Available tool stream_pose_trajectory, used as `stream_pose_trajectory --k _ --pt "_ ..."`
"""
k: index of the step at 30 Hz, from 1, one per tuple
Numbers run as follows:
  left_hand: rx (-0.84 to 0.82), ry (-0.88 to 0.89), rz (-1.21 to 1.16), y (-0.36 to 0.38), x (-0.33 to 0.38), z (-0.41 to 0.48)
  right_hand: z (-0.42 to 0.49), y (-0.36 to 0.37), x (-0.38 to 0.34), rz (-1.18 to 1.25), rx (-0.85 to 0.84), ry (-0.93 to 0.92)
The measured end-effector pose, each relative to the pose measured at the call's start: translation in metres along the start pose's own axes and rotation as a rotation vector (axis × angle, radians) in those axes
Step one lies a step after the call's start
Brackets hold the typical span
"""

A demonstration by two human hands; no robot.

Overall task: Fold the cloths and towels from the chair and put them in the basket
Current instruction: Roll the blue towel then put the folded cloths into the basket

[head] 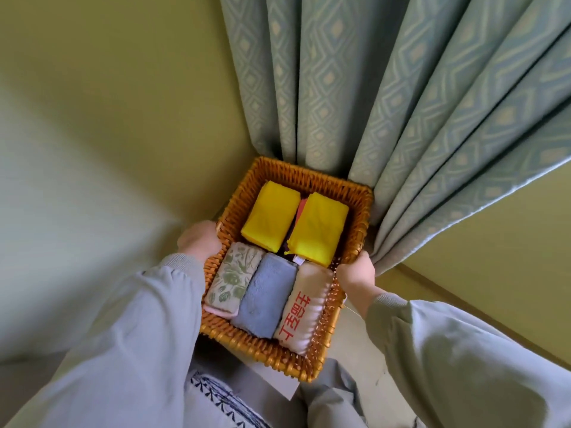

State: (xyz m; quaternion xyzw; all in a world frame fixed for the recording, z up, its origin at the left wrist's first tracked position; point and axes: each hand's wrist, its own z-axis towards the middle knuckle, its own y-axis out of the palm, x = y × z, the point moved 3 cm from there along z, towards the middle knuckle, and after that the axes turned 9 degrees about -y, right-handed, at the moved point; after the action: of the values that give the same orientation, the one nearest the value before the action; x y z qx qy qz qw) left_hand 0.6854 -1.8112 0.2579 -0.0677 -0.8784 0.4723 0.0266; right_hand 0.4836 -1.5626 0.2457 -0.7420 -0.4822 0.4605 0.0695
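Held by its left and right rims, close before the far curtain (401, 103): wicker basket (309, 177), left hand (199, 239) and right hand (355, 273) each curled tight on the weave, fingertips seemingly hooked inside. Stiff shell, soft folded towels (262, 298) within, likely light; best carried level, two-handed.

I have one view only, from the head: a wide lens looking steeply down and forward over both sleeves (123, 335), close above the basket (253, 342), facing a curtain (401, 103) and wall (123, 88).
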Motion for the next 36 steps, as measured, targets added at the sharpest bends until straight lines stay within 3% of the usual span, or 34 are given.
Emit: stream_pose_trajectory --k 11,17,20,23,26,33,36 --pt "0.169 0.012 0.065 0.002 0.008 0.013 0.017 0.026 0.000 -0.137 -0.135 0.045" --pt "0.195 -0.057 -0.173 0.018 0.027 -0.016 0.017 0.016 0.004 -0.131 -0.262 0.027" --pt "0.208 0.129 -0.110 0.022 0.062 -0.046 0.011 -0.003 0.000 -0.108 -0.256 -0.020" --pt "0.177 0.519 -0.067 0.016 0.114 -0.084 0.006 -0.035 -0.008 -0.138 -0.168 -0.141" --pt "0.153 0.777 -0.016 0.006 0.165 -0.132 -0.001 -0.085 -0.011 -0.200 -0.090 -0.219" --pt "-0.072 1.060 0.233 0.031 0.290 -0.248 -0.021 -0.245 0.042 -0.042 0.225 -0.119" --pt "-0.080 1.184 0.291 0.048 0.354 -0.319 -0.040 -0.321 0.084 0.029 0.358 -0.087"
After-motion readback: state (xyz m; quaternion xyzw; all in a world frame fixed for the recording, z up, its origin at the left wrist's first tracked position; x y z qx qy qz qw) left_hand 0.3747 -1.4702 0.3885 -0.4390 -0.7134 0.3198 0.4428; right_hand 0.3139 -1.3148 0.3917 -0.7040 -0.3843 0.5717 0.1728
